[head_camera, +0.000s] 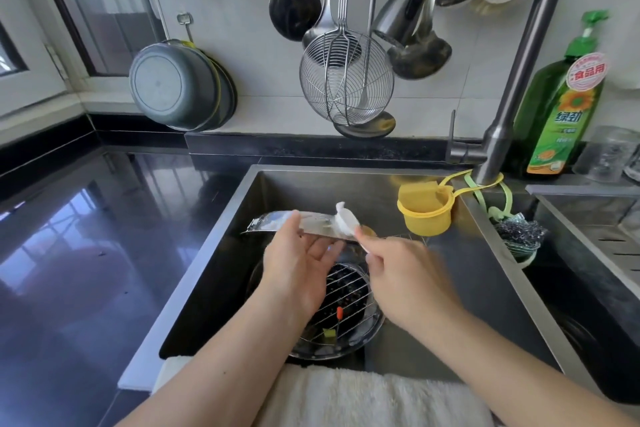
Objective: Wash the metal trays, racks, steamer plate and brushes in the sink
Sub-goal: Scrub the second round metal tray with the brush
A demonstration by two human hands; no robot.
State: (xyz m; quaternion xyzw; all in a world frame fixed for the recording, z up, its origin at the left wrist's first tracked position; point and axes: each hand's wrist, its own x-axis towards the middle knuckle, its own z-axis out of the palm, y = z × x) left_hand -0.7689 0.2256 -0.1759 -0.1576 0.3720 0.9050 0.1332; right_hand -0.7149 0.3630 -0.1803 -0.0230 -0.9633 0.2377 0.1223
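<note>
Beyond the fluffy white towel point(374, 399) on the sink's point(485, 274) front edge, the left hand point(298, 267) is gripping a flat metal tray point(294, 222) over the basin while the right hand point(398, 274) is pinching a white-headed brush point(346, 222) and scrubbing it, likely with rinsing next.

Open sink point(221, 274) room at left, round rack point(346, 308) covering the floor, faucet head point(408, 0) overhead, yellow cup point(425, 211) at right
</note>
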